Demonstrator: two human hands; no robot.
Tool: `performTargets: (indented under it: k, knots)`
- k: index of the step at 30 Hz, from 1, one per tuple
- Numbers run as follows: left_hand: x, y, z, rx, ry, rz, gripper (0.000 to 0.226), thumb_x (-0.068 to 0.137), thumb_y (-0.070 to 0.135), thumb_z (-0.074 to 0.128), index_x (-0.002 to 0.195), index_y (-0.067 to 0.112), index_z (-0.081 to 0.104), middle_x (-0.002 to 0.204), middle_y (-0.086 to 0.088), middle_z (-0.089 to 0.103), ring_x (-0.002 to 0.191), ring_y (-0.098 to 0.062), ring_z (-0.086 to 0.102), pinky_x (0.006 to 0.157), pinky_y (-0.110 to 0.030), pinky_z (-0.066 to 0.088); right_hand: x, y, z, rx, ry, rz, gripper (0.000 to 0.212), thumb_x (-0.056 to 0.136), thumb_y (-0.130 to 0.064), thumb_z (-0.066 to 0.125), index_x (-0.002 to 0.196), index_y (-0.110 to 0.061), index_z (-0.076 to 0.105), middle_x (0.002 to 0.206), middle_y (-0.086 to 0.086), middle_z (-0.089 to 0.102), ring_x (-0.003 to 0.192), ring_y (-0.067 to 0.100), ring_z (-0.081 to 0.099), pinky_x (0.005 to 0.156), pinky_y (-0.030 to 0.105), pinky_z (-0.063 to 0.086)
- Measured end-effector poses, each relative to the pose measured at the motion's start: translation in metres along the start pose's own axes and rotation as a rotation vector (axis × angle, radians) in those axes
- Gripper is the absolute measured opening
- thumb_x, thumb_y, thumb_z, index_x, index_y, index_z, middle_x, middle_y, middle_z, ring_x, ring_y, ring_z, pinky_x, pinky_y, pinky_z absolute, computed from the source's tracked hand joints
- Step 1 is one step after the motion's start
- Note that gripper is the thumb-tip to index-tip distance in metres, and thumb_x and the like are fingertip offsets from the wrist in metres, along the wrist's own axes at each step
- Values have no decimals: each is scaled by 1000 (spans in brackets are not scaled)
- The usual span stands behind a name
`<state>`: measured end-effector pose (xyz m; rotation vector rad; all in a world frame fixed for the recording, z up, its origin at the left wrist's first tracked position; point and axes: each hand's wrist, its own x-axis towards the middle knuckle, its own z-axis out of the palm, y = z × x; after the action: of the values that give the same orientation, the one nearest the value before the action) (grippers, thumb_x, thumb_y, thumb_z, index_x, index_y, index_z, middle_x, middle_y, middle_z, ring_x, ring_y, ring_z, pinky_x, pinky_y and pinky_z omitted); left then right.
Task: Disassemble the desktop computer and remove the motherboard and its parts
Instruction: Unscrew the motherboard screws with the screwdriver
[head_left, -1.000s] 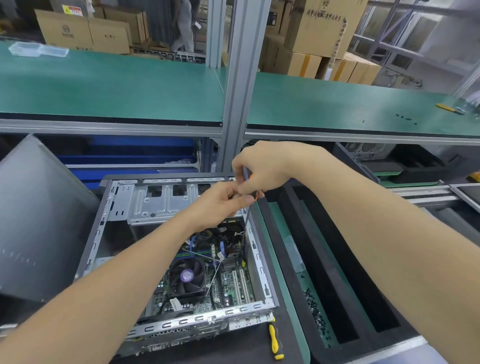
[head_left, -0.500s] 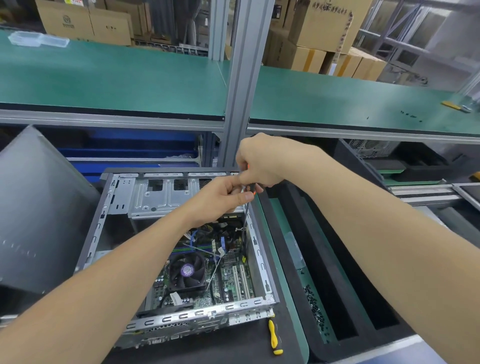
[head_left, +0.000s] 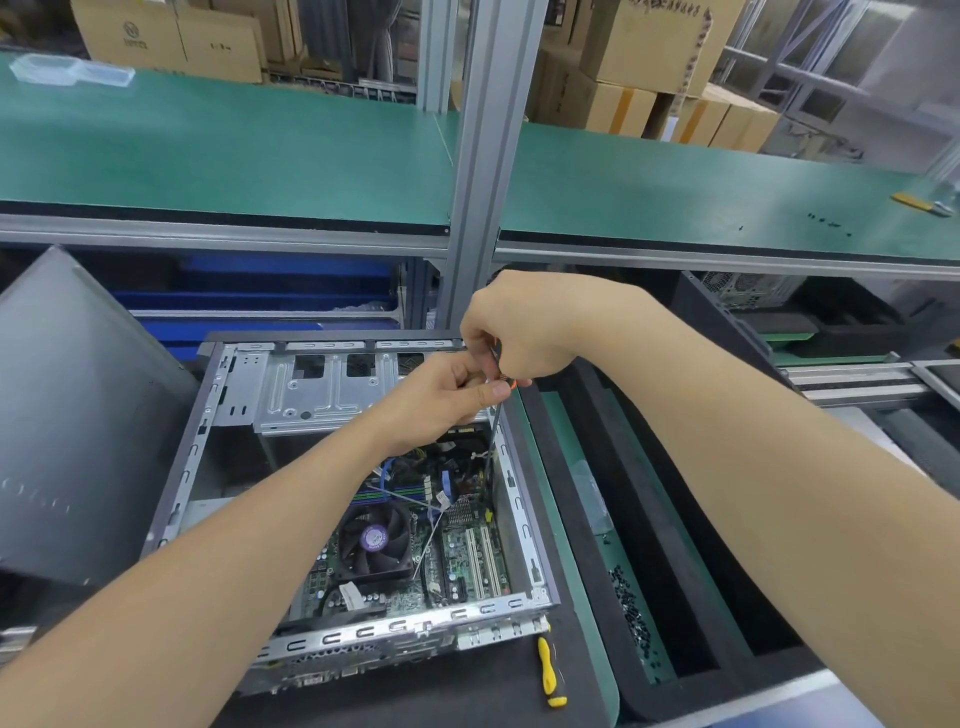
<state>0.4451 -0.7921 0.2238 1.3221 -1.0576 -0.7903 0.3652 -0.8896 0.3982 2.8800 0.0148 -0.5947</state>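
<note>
Over the far right corner of the open computer case, both hands meet on a long screwdriver. The right hand has its grip closed round the top of the tool, fingers curled, with a bit of orange handle showing beneath them. The left hand closes its grip just below, thumb and forefinger pinching the thin shaft. The shaft runs almost straight down along the inside of the case's right wall; its tip reaches the far right part of the motherboard, though the exact spot it touches is too small to tell.

The case lies on its side with the open face up, on the dark worktop toward the near edge. The motherboard is seated in the bottom of the case, with a black cooling fan on its left part and cables above it. A metal drive cage spans the far end of the case.

A grey side panel leans at the worktop's left edge. A yellow-handled screwdriver lies on the worktop just beside the case's near right corner. To the right sits a black foam tray holding a heap of small dark screws.
</note>
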Motion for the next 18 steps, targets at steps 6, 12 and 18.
performTargets:
  k: [6,12,18]
  knots:
    - [3,1,-1,69,13,13,19,98,46,64,111,37,75,71,-7,21,57,-19,22,54,-30,22,3,-5,16,-32,415,287,52,95,-63,52,75,-15,48,69,2,41,65,27,50,49,29,31]
    - [6,-1,2,42,13,15,23,99,41,65,118,31,72,69,-8,22,55,-13,22,51,-21,27,13,-6,21,88,341,364,42,101,-44,56,79,-11,41,65,4,38,56,23,47,47,28,33]
    - [2,6,2,10,16,21,26,102,25,61,127,21,68,68,4,17,57,-15,18,52,-21,25,3,3,9,54,193,97,11,89,-22,63,82,-16,68,64,0,71,71,18,69,52,26,47]
